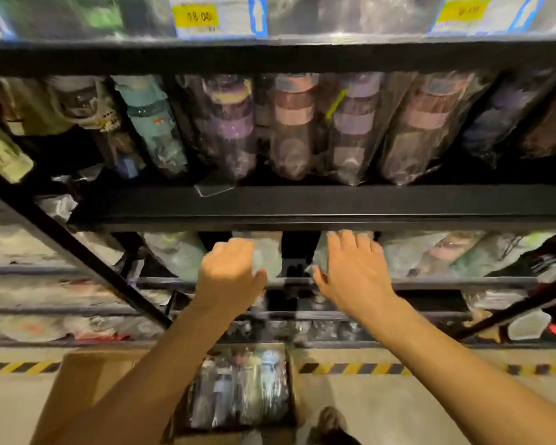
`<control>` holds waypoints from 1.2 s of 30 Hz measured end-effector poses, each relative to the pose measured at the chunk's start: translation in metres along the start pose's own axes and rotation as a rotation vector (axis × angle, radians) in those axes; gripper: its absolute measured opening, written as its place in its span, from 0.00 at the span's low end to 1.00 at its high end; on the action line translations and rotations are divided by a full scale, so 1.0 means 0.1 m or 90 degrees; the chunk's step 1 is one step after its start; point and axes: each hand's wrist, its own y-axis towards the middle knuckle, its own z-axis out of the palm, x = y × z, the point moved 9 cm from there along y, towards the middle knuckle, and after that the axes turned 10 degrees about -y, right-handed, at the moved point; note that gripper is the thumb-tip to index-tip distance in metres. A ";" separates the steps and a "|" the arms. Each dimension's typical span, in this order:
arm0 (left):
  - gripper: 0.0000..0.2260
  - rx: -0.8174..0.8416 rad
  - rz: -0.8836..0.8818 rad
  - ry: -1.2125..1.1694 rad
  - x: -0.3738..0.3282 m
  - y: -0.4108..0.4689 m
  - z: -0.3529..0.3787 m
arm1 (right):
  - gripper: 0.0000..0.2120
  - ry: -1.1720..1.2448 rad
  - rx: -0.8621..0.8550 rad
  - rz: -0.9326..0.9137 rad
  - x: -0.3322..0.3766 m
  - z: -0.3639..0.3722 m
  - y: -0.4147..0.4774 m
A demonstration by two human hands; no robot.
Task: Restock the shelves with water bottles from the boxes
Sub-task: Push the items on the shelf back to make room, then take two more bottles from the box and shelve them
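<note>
Both my hands reach into a lower black shelf (302, 220). My left hand (230, 271) is curled around a pale green wrapped water bottle (268, 255) standing on that shelf. My right hand (350, 271) lies with fingers spread over another wrapped bottle (321, 255), just right of a dark gap; whether it grips is unclear. More wrapped bottles (430, 255) stand to the right on the same shelf. An open cardboard box (77, 377) on the floor below holds several wrapped bottles (241, 390).
The shelf above holds a row of wrapped bottles (289, 123) in pink, purple and teal. Yellow price tags (199, 16) hang on the top shelf. A black diagonal brace (77, 248) crosses at left. A yellow-black striped line (350, 368) runs along the floor. A shoe (329, 422) stands by the box.
</note>
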 end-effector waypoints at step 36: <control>0.32 0.442 -0.406 -0.127 5.46 -1.39 6.53 | 0.44 0.155 0.489 0.089 3.85 7.08 -0.63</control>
